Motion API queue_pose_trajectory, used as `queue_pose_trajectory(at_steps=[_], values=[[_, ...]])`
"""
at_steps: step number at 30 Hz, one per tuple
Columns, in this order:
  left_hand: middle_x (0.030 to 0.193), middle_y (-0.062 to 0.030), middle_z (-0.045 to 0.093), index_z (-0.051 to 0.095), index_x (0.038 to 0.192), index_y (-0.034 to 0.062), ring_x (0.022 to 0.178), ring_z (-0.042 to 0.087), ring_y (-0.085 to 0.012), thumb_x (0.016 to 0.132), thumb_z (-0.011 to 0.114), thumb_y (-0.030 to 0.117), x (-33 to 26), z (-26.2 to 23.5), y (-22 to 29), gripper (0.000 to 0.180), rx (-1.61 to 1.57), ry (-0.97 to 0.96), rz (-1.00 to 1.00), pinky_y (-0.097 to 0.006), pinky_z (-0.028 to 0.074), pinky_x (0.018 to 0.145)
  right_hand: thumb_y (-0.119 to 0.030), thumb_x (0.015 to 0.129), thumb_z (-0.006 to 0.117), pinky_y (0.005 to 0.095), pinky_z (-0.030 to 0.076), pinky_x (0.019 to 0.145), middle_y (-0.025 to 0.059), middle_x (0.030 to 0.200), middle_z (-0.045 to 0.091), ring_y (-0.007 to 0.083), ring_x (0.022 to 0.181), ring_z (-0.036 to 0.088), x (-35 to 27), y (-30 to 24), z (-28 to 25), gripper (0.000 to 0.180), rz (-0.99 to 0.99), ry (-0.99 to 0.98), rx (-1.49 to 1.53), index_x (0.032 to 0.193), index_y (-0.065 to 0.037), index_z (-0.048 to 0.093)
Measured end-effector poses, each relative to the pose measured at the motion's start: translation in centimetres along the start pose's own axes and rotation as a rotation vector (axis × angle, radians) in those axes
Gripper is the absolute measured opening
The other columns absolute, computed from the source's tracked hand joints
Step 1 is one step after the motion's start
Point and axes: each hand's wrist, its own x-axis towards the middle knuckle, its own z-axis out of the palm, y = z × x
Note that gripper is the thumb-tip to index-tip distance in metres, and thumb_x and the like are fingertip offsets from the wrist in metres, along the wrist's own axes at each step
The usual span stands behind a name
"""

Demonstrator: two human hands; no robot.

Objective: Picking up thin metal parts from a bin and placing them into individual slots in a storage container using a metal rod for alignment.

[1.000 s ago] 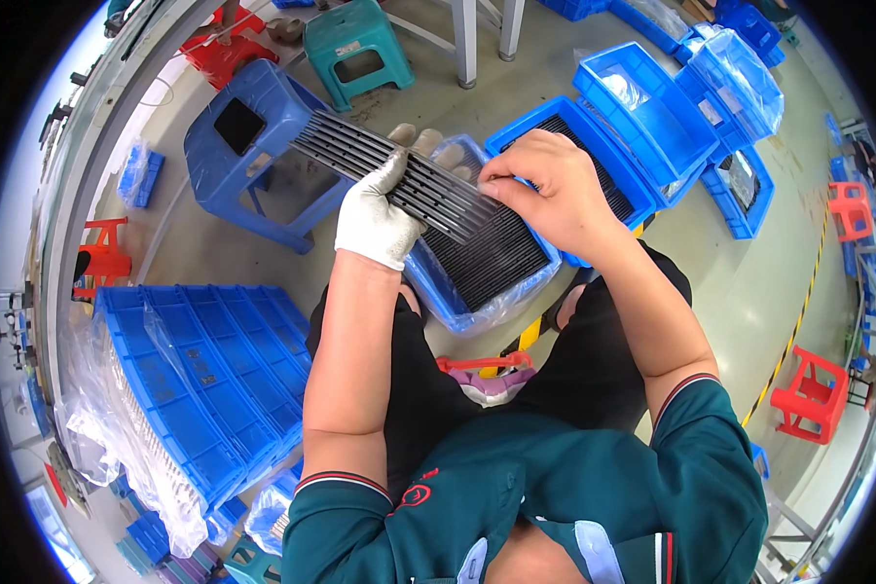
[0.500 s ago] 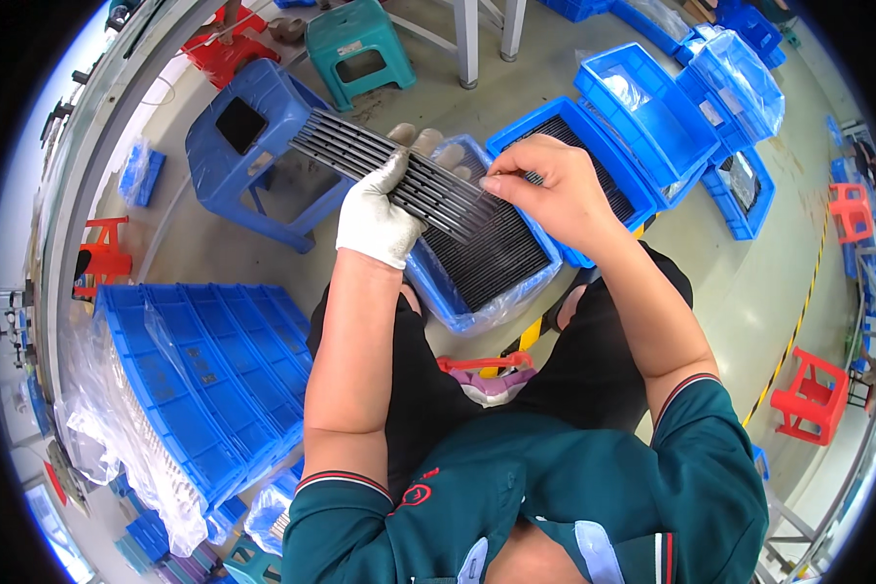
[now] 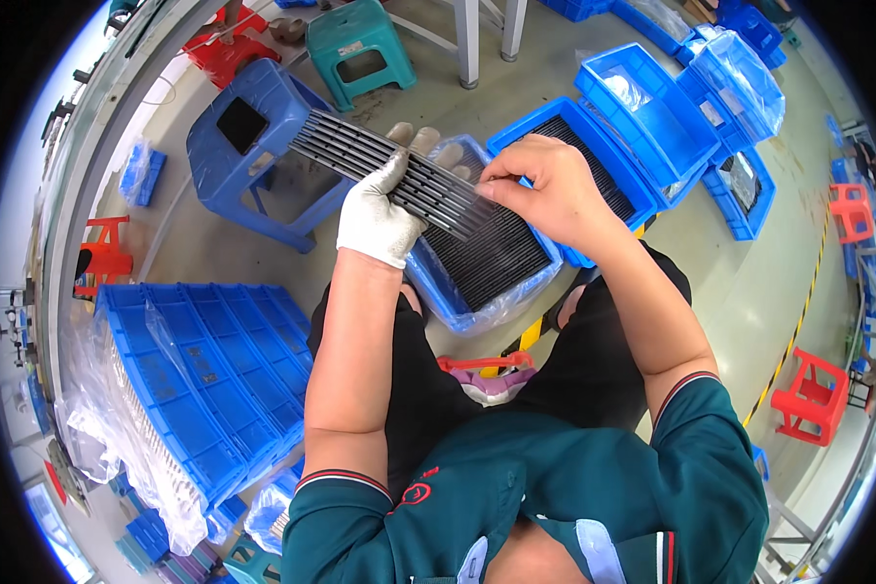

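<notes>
A flat row of several slim black rods (image 3: 346, 146) with small holes lies across my left hand (image 3: 378, 216), which wears a white glove. Its thumb presses on top of the rods and its fingers curl beneath them. My right hand (image 3: 545, 185) is bare, its thumb and forefinger pinched at the rods' right end; the exact contact is hidden by the fingertips. Under both hands stands a blue bin lined with clear plastic (image 3: 545, 275), holding many similar black rods (image 3: 482, 263).
A second blue bin (image 3: 642, 207) of black rods stands right of it, with more blue bins (image 3: 642, 107) beyond. A blue stool (image 3: 204, 161) and a green stool (image 3: 360, 49) are ahead left. Stacked blue crates (image 3: 204, 380) rise at my left. A red stool (image 3: 810, 397) is far right.
My right hand has shifted slightly left along the rods' end, its fingers still pinched. My left hand and the rods stay nearly in place.
</notes>
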Motion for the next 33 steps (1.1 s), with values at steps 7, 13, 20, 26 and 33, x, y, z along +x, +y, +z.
queue_pose_trajectory(at_steps=[7, 13, 20, 26, 33], values=[[0.133, -0.0208, 0.050, 0.048, 0.128, 0.0068, 0.118, 0.051, -0.0472, 0.098, 0.044, 0.009, 0.3, -0.3, 0.0, 0.031, -0.034, 0.016, -0.021, -0.067, 0.045, 0.095, -0.010, 0.075, 0.072, 0.0325, 0.048, 0.072, 0.0058, 0.075, 0.066, 0.0231, 0.078, 0.061, 0.3, 0.4, -0.3, 0.007, -0.179, -0.020, -0.017, 0.078, -0.005, 0.069], [0.135, -0.0208, 0.049, 0.047, 0.129, 0.0065, 0.120, 0.049, -0.0485, 0.098, 0.044, 0.009, 0.0, -0.1, -0.2, 0.031, -0.052, -0.010, -0.016, -0.068, 0.043, 0.096, -0.009, 0.075, 0.072, 0.0349, 0.048, 0.074, 0.0058, 0.076, 0.065, 0.0246, 0.079, 0.060, 0.5, 0.9, -0.6, 0.005, 0.036, -0.086, 0.129, 0.078, -0.006, 0.069], [0.132, -0.0203, 0.050, 0.049, 0.126, 0.0065, 0.119, 0.050, -0.0478, 0.097, 0.046, 0.008, 0.4, -0.5, -0.1, 0.029, -0.070, -0.012, -0.047, -0.067, 0.043, 0.096, -0.015, 0.073, 0.074, 0.0359, 0.046, 0.075, 0.0043, 0.074, 0.064, 0.0240, 0.078, 0.060, 0.2, 0.5, 0.2, 0.010, -0.180, -0.063, -0.096, 0.076, -0.008, 0.067], [0.128, -0.0204, 0.053, 0.051, 0.122, 0.0063, 0.117, 0.052, -0.0472, 0.096, 0.047, 0.005, 0.4, -0.1, -0.1, 0.027, -0.045, 0.058, -0.019, -0.068, 0.044, 0.094, -0.016, 0.071, 0.075, 0.0360, 0.045, 0.075, 0.0029, 0.072, 0.062, 0.0229, 0.079, 0.059, -0.2, -0.4, 1.0, 0.011, -0.291, 0.039, -0.214, 0.075, -0.009, 0.066], [0.120, -0.0202, 0.057, 0.050, 0.118, 0.0052, 0.112, 0.056, -0.0470, 0.094, 0.045, -0.001, 0.1, -0.3, 0.2, 0.026, -0.024, 0.082, -0.020, -0.066, 0.048, 0.092, -0.015, 0.072, 0.074, 0.0354, 0.045, 0.074, 0.0024, 0.072, 0.063, 0.0222, 0.078, 0.060, -0.1, -0.6, 0.8, 0.009, -0.293, 0.046, -0.202, 0.075, -0.010, 0.067]])
